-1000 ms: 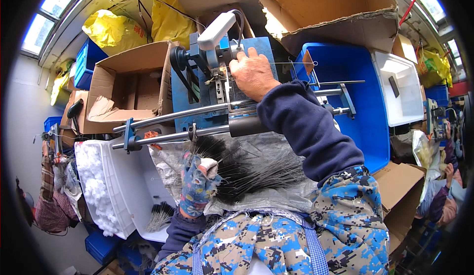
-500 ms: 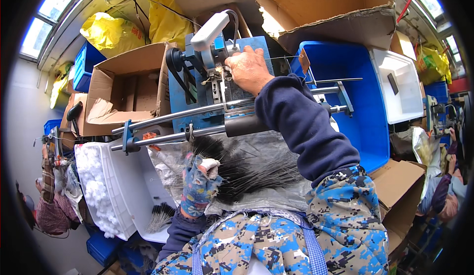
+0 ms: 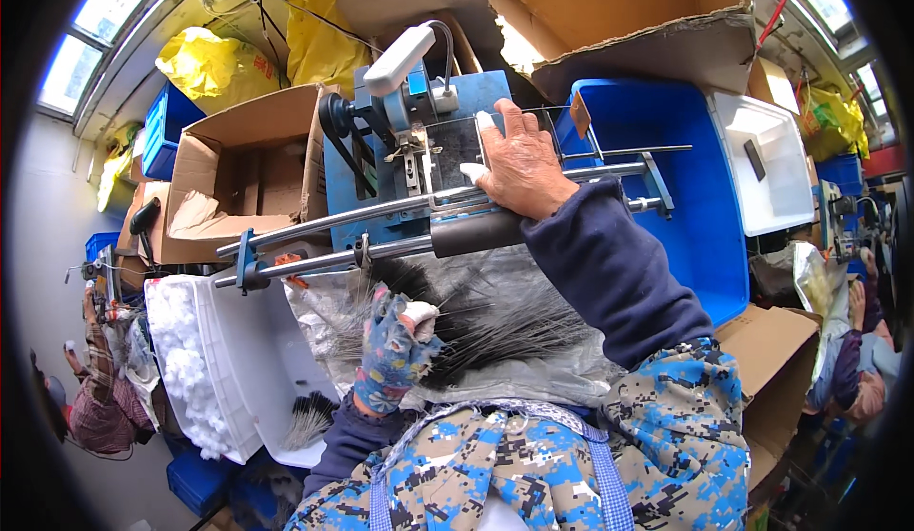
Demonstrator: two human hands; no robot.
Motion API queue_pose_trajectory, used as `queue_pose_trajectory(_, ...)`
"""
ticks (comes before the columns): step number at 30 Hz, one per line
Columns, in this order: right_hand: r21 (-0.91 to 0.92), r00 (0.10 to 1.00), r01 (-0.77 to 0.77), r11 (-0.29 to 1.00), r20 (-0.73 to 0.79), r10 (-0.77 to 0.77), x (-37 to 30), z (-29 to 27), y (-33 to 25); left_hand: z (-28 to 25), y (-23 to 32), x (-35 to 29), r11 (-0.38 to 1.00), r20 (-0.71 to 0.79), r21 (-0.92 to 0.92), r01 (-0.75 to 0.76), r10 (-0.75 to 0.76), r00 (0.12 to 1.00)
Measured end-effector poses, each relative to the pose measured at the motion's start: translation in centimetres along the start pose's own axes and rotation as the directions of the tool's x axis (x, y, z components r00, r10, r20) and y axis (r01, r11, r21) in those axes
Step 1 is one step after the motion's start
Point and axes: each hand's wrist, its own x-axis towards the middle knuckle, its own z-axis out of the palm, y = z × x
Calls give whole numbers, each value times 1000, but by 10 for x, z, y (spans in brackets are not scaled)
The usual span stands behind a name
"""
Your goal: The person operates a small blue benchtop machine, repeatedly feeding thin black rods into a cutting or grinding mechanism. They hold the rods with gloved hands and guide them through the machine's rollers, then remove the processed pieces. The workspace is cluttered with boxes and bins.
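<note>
Bristled wires under the left hand, right hand across the machine

A loose heap of black-bristled wires (image 3: pixel 471 331) lies on a silvery sheet (image 3: pixel 505 390), towards its middle, between the near edge by the apron and the far edge below the metal rails (image 3: pixel 347 223). The heap's long axis runs mostly left to right: dark bristles bunch at the left, and pale bare stems fan out towards the sheet's right side.

The left hand (image 3: pixel 392 348), in a frayed patterned glove, is much the nearer of the two. It sits just beside the bristled end, so the heap lies to its right and slightly beyond it. Its fingers are bent, but whether they pinch any wire I cannot tell.

The right hand (image 3: pixel 528 164) is over the right part of the blue machine (image 3: pixel 486 85), beyond the rails and well apart from the heap, which lies towards the body and to this hand's left. Its thumb and forefinger, both white-tipped, stand spread with a clear gap between them; contact with the plate below is unclear.

Left of the sheet, a white tub (image 3: pixel 243 340) holds a smaller bristled bundle (image 3: pixel 307 423) near its near end.
</note>
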Motion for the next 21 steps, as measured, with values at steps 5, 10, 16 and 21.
queue_pose_trajectory(5, 89, 992, -78, 993, 109, 68, 1, -3, -2, -2, 2, -11, 993, 12, -14, 118, -118, 993)
queue_pose_trajectory(10, 69, 995, -45, 997, 94, 39, 6, 5, -20, -10, 2, -8, 996, -4, 44, 75, -75, 997)
queue_pose_trajectory(16, 76, 998, 25, 997, -57, -20, 17, 29, -61, -16, 7, -6, 996, -22, 32, 86, -85, 996)
queue_pose_trajectory(21, 122, 995, 54, 991, 79, -64, 18, 24, -52, -27, 7, -8, 985, -40, 20, 169, -169, 985)
